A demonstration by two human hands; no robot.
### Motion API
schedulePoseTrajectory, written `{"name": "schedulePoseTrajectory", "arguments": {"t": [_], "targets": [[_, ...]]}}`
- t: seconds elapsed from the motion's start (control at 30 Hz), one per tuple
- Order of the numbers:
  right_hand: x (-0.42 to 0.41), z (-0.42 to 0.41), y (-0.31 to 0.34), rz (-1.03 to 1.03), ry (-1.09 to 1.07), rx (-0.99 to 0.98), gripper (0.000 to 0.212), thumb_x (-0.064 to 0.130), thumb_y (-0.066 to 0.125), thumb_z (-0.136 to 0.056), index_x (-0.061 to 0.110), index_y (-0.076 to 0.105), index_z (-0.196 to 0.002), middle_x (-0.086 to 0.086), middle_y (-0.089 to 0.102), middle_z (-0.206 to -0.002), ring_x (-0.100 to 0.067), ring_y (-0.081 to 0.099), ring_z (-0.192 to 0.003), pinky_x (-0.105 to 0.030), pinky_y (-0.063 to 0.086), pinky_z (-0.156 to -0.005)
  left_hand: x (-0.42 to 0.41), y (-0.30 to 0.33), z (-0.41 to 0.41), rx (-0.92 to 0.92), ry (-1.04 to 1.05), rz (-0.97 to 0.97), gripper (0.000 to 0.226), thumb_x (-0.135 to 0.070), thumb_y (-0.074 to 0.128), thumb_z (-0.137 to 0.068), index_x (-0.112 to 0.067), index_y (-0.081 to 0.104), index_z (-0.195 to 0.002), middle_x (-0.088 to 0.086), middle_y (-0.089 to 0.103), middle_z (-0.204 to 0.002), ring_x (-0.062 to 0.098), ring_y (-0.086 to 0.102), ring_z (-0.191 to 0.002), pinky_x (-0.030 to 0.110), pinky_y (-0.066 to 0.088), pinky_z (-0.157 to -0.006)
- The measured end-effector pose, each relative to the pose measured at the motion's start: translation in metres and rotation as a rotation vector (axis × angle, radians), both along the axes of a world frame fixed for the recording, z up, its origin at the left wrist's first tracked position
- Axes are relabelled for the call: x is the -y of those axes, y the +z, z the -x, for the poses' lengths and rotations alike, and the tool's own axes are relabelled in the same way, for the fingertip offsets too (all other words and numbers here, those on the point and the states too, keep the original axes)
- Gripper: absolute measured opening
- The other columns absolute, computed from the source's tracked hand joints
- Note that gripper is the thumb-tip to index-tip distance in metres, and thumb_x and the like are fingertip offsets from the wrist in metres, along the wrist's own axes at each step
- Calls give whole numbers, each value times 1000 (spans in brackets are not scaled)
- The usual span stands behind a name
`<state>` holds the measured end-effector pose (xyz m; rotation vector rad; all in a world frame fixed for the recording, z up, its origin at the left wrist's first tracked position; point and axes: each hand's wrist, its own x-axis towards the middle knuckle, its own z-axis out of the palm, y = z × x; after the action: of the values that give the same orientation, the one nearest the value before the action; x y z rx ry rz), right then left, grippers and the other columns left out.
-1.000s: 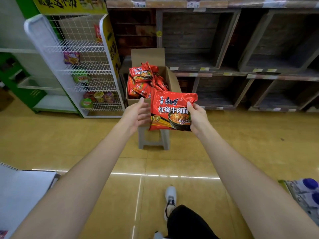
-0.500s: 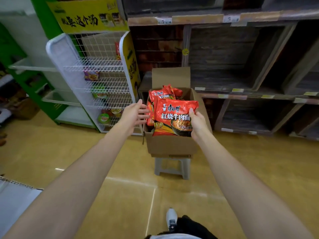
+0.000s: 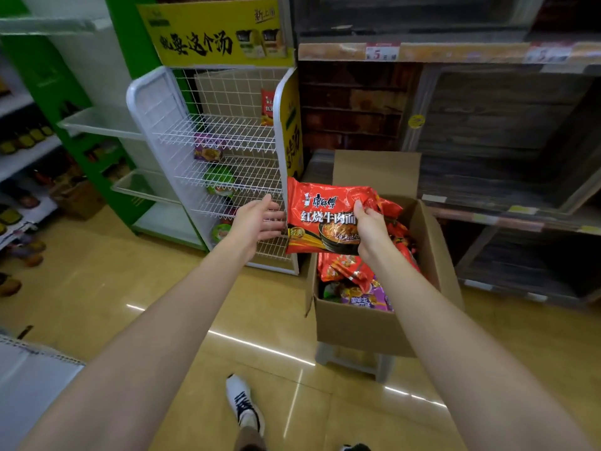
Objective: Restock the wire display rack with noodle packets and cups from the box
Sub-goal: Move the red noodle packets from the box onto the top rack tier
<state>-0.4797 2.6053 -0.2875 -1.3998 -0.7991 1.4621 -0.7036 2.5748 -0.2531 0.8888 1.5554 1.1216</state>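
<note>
**Packet closes on the rack**

Since a second ago the person has stepped closer, so the wire display rack (image 3: 224, 164) now stands within reach. The right hand (image 3: 369, 227) pinches the red noodle packet (image 3: 320, 216) by its right edge, above the box (image 3: 361, 327). The left hand (image 3: 257, 221), fingers relaxed and empty, hovers just beside the packet's left edge, in front of the lower shelves

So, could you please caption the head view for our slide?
Right hand holds a red noodle packet over the box, beside the wire rack.

Bare forearms (image 3: 156, 346); white black-laced sneaker (image 3: 244, 405)
</note>
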Motion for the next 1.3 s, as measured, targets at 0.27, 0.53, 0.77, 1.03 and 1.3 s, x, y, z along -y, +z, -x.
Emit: {"name": "schedulePoseTrajectory", "arguments": {"t": [0.27, 0.53, 0.77, 1.03, 1.3], "targets": [[-74, 105, 1, 28, -49, -40, 32, 40, 49, -105, 14, 61, -119, -2, 73, -109, -21, 70, -102, -43, 55, -97, -95, -1, 101, 31, -73, 4, 35, -40, 47, -105, -12, 63, -116, 4, 74, -106, 21, 73, -96, 35, 59, -80], [-141, 213, 3, 48, -146, -88, 36, 41, 51, -104, 14, 59, -126, -3, 72, -110, -20, 70, -102, -44, 54, -98, -176, 6, 212, -20, -185, 12, 38, -38, 44, -106, -8, 61, -122, 9, 71, -114, 25, 70, -102, 39, 58, -90], [-188, 279, 6, 54, -161, -64, 38, 45, 49, -104, 17, 59, -128, 0, 72, -113, -18, 69, -105, -43, 53, -99, -235, 12, 265, 3, -207, 12, 37, -37, 43, -107, -7, 60, -121, 9, 70, -111, 25, 69, -102, 37, 57, -87], [-278, 324, -3, 50, -183, -103, 36, 45, 49, -104, 18, 59, -125, 0, 73, -112, -20, 70, -104, -45, 55, -97, -325, 0, 311, 16, -168, 31, 36, -37, 43, -107, -9, 62, -119, 9, 72, -111, 25, 71, -101, 42, 58, -90], [-405, 364, -9, 50, -154, -162, 37, 43, 48, -105, 15, 56, -129, 0, 71, -110, -18, 68, -100, -34, 55, -79, -443, 1, 349, -18, -145, 45, 37, -36, 40, -108, -7, 61, -119, 11, 71, -114, 26, 69, -103, 42, 56, -90]]}}
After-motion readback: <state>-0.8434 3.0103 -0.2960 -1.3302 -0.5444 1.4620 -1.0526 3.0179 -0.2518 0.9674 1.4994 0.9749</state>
